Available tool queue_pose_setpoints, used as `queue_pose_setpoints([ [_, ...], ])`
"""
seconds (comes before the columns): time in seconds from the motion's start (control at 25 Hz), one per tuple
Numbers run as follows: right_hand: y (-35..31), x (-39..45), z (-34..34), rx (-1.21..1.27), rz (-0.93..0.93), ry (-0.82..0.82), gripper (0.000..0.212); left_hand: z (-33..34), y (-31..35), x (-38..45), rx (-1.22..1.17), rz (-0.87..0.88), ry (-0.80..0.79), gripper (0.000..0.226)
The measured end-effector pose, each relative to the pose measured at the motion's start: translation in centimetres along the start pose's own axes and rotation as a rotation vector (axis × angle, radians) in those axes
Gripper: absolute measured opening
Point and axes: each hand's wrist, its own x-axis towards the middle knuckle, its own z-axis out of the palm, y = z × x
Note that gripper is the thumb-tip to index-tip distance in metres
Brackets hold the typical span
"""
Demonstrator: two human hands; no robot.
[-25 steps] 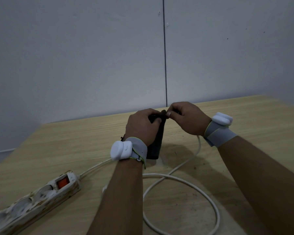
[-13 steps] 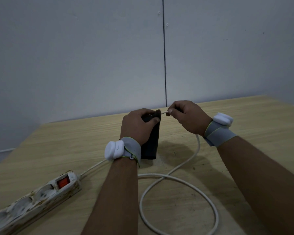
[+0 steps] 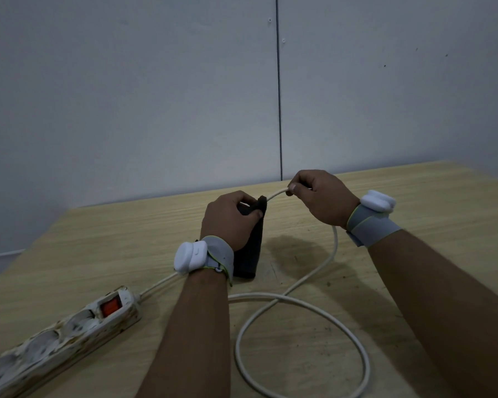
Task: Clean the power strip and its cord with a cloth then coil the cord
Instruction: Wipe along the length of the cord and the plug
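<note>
Head view | left hand (image 3: pixel 227 222) fisted around dark cloth (image 3: pixel 249 248) | right hand (image 3: pixel 321 196) raised, pinching cord (image 3: pixel 276 194)

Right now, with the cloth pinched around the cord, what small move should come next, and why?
Probably slide the left hand and its dark cloth further along the cord, away from the right hand, which pinches it taut. Only a short stretch shows between the hands, and a long loop lies on the table.
</note>
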Motion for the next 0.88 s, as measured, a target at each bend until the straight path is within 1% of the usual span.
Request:
queue_pose_setpoints([
  [0.12,-0.4,-0.4,0.0,-0.159,-0.088,-0.089,0.012,0.2,0.2,0.0,0.018,0.049,0.008,0.009],
  [0.24,-0.6,-0.6,0.7,-0.182,-0.191,-0.098,0.013,0.2,0.2,0.1,-0.009,0.068,0.038,0.010],
  [0.36,-0.3,-0.5,0.8,-0.095,-0.163,-0.050,0.006,0.4,0.0,-0.3,-0.005,0.073,0.007,0.010],
  [0.6,0.2,-0.4,1.0,-0.092,-0.149,-0.047,0.002,-0.2,-1.8,-1.7,0.148,0.044,-0.080,0.010],
  [0.76,0.2,-0.6,0.7,-0.103,-0.128,-0.053,0.002,-1.9,-3.8,-2.5,0.208,0.049,-0.071,0.009],
  [0.88,0.1,-0.7,0.3,-0.149,-0.111,-0.098,0.003,-2.6,-4.4,-3.0,0.218,0.052,-0.058,0.009],
])
